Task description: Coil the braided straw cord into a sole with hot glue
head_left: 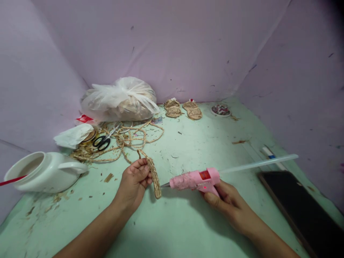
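My left hand (pixel 135 181) is closed on a coiled strip of braided straw rope (pixel 155 179), pinched near its upper end and hanging down. From its top, the loose rope (pixel 141 138) runs back to a tangle on the table. My right hand (pixel 228 202) grips a pink hot glue gun (pixel 197 180) by its handle, and a small red light glows on it. The metal nozzle points left, right at the edge of the coiled strip; whether it touches is hard to tell. A long clear glue stick (pixel 263 163) sticks out of the gun's back.
Scissors (pixel 103 139) lie by the rope tangle, near a white pitcher (pixel 51 173). Behind them stands a stuffed plastic bag (pixel 120 100). Two small woven straw pieces (pixel 173 108) and a dish of beads (pixel 220 110) are at the back. A dark flat device (pixel 301 208) lies right.
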Tool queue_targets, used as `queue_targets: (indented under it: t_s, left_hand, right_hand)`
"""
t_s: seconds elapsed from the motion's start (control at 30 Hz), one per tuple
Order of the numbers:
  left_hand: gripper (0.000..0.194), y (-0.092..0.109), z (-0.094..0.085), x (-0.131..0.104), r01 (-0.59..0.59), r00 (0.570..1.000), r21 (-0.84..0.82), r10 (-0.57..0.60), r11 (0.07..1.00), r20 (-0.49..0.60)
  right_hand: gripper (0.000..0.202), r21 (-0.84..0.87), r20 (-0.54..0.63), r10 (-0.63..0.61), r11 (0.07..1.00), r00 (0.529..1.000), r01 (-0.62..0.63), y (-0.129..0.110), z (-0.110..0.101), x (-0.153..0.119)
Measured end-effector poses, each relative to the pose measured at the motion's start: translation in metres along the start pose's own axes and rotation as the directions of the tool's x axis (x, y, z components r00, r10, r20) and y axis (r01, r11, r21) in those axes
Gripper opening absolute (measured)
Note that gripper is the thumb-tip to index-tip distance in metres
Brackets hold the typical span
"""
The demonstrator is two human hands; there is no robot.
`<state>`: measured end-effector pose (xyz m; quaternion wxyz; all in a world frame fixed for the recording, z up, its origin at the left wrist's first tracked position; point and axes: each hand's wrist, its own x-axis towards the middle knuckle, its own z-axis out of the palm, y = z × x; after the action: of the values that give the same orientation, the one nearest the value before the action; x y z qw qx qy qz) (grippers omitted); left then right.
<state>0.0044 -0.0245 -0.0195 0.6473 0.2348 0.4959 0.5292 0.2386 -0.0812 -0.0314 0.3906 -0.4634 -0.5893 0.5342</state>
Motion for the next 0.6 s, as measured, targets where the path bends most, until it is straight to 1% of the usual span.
queue_targets:
  t_s: [0.2,0.43,0.6]
  left_hand:
    - [0.028,-0.0013,0.0006,-0.0016,0.021,1.0,0.009,-0.021,1.0,0.016]
    - [0.027,-0.0012,0.0018,-0.0027,0.037,0.999,0.012,-0.037,0.999,0.033]
    - [0.026,-0.0019,0.0016,-0.0026,0.04,0.998,0.009,-0.04,0.999,0.038]
  right_hand:
    - [0.031,0.017,-0.036,0.041,0.999,0.999,-0.04,0.003,-0.0007,0.0]
    - [0.037,-0.008,-0.019,0.041,0.999,0.999,-0.041,0.0003,-0.0015,0.0016]
    - [0.035,-0.004,-0.014,0.043,0.999,0.999,-0.043,-0.0025,-0.0013,0.0008]
